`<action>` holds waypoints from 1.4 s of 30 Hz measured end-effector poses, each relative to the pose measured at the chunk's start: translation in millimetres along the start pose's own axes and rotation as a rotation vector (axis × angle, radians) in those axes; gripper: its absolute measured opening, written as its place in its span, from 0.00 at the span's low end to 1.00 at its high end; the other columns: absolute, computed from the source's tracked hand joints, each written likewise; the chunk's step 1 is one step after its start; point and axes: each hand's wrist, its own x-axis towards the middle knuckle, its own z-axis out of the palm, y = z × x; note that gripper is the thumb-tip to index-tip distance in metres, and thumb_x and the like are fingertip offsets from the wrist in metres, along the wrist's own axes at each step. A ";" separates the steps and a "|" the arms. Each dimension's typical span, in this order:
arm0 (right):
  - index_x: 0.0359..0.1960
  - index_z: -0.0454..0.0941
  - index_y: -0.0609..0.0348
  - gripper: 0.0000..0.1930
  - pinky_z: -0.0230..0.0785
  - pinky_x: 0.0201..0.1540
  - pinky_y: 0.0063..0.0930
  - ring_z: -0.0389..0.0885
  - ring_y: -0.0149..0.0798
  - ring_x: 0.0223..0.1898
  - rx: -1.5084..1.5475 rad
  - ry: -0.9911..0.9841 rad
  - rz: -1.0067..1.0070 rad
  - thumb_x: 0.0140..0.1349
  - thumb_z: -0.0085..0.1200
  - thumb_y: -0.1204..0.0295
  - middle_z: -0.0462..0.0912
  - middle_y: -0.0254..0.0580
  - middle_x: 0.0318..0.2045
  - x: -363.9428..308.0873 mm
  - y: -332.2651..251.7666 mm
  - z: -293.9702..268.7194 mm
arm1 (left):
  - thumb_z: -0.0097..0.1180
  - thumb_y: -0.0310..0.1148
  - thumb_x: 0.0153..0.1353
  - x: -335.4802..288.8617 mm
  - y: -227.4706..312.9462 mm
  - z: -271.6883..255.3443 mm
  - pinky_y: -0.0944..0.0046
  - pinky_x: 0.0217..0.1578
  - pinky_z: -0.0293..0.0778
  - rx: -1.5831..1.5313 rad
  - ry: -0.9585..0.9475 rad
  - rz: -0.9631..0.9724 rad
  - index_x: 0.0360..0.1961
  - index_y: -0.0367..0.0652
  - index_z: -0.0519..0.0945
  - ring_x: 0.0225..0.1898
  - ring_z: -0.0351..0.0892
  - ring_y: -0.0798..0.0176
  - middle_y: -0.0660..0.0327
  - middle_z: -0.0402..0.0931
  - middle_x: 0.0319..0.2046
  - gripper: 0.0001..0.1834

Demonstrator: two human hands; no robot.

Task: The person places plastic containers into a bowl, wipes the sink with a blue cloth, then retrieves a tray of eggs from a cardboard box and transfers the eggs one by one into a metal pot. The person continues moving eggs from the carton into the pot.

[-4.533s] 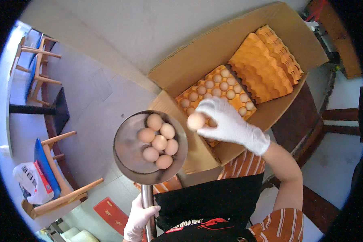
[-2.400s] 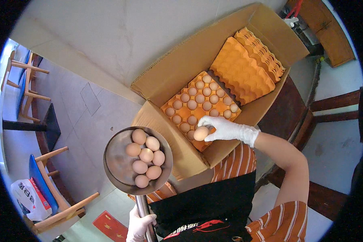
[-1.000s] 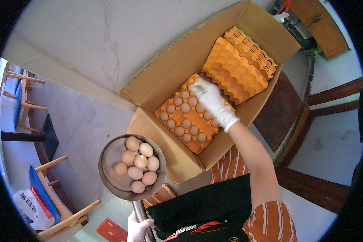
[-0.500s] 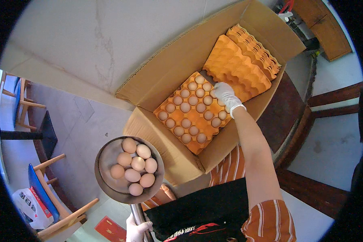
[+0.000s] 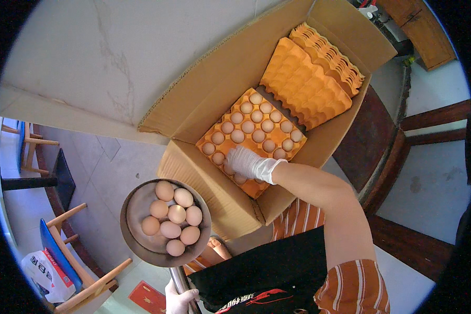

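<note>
Pan (image 5: 139,206): handle (image 5: 181,281) runs from bowl toward lower edge of view, leaning a bit right; bowl end points up and away from the person. Held off the carton's (image 5: 209,94) left end, beside the open flap (image 5: 220,201); contact with flap, can't tell. Bowl round, dull grey metal, smooth handle. Nine brown eggs (image 5: 159,209) inside, clustered toward the right wall, left side of bowl bare. Shades run pale to tan, one with a bright glare spot. Eggs lie at mixed angles.

Egg tray (image 5: 252,148): orange, square-ish, flat in the carton's left end, one corner toward carton's back wall. Eggs in most visible cells, some bare cells near the middle. Carton's long axis runs lower left to upper right; nested trays (image 5: 306,83) lean at its right end.

Left hand (image 5: 180,299): white glove, closed around the handle. Right hand (image 5: 246,163): white glove, over the tray's near-left part, back of hand up, fingers downward among eggs. Fingertips hidden, so spread and any grip on an egg can't be told.
</note>
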 end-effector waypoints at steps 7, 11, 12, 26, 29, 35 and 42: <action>0.29 0.80 0.59 0.07 0.72 0.34 0.40 0.80 0.47 0.34 0.000 0.104 0.274 0.50 0.56 0.71 0.80 0.48 0.31 15.7 -33.4 6.9 | 0.58 0.28 0.47 -0.1 -4.0 -2.4 0.72 0.24 0.67 -0.025 0.001 -0.015 0.39 0.40 0.73 0.22 0.69 0.72 0.68 0.70 0.23 0.15; 0.30 0.80 0.60 0.08 0.75 0.35 0.41 0.82 0.50 0.35 0.181 -0.026 0.375 0.50 0.58 0.70 0.81 0.50 0.32 19.1 -32.4 0.3 | 0.57 0.27 0.47 1.8 -8.0 -4.5 0.73 0.24 0.68 -0.043 -0.026 0.007 0.41 0.39 0.73 0.23 0.70 0.72 0.68 0.71 0.24 0.17; 0.31 0.81 0.60 0.07 0.75 0.36 0.42 0.82 0.51 0.36 0.190 -0.021 0.306 0.51 0.56 0.71 0.81 0.51 0.32 16.0 -28.7 -3.0 | 0.57 0.27 0.47 2.2 -8.5 -4.8 0.73 0.24 0.68 -0.047 -0.030 0.013 0.41 0.39 0.73 0.23 0.70 0.72 0.67 0.71 0.24 0.17; 0.51 0.77 0.61 0.20 0.70 0.50 0.34 0.79 0.44 0.48 1.125 0.014 0.396 0.57 0.55 0.69 0.81 0.50 0.46 -40.4 -10.1 -71.6 | 0.56 0.25 0.48 3.4 -8.3 -7.8 0.72 0.23 0.69 -0.011 -0.052 0.021 0.40 0.39 0.73 0.22 0.71 0.71 0.67 0.71 0.22 0.15; 0.55 0.74 0.59 0.22 0.66 0.55 0.29 0.74 0.35 0.53 1.305 0.066 0.239 0.57 0.57 0.68 0.79 0.42 0.49 -68.3 -6.2 -102.9 | 0.55 0.25 0.48 2.3 -7.2 -8.0 0.72 0.23 0.69 -0.025 -0.066 0.013 0.39 0.39 0.73 0.21 0.71 0.71 0.66 0.71 0.22 0.14; 0.57 0.72 0.59 0.23 0.63 0.59 0.28 0.73 0.35 0.54 1.641 0.157 0.188 0.57 0.56 0.74 0.78 0.41 0.50 -84.5 -36.5 -149.7 | 0.58 0.24 0.47 8.5 -13.6 -17.4 0.70 0.23 0.70 -0.050 -0.093 -0.002 0.39 0.38 0.72 0.21 0.72 0.69 0.64 0.71 0.22 0.16; 0.51 0.73 0.58 0.18 0.68 0.55 0.34 0.76 0.45 0.51 1.052 0.374 -0.208 0.56 0.55 0.76 0.76 0.47 0.48 -47.2 -115.0 -167.9 | 0.65 0.26 0.46 22.8 -30.1 -29.1 0.67 0.25 0.72 0.039 -0.087 -0.055 0.38 0.37 0.70 0.22 0.75 0.68 0.62 0.73 0.23 0.20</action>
